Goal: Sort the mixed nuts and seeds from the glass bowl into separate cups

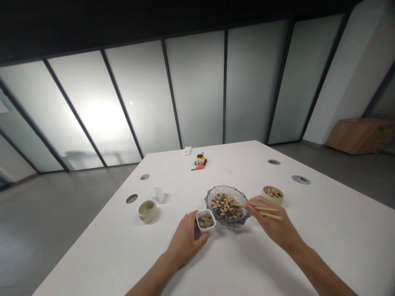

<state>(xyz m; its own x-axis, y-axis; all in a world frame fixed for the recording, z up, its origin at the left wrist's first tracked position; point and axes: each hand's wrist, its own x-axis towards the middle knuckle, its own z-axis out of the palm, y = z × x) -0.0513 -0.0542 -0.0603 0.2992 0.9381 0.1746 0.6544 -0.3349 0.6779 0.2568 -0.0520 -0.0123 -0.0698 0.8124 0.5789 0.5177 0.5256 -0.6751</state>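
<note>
My left hand (187,238) is wrapped round a small white square cup (207,231), which holds striped sunflower seeds (205,221). Close beside that cup stands a scalloped glass bowl (212,193) with a mix of pistachios (224,201) and darker seeds. In my right hand (266,213) is a pair of wooden chopsticks (268,209), their tips down among the nuts in the bowl. Whether the tips pinch a nut is too small to tell. Behind my right hand sits a round pale green cup (280,200) filled with pistachios.
To the left are another pale green cup (147,214) and a white cup (157,195). Toward the back of the white table (123,255) lie a yellow toy car (200,160), an orange carrot-like piece (200,167) and a white box (187,151). Several round cable holes pierce the tabletop.
</note>
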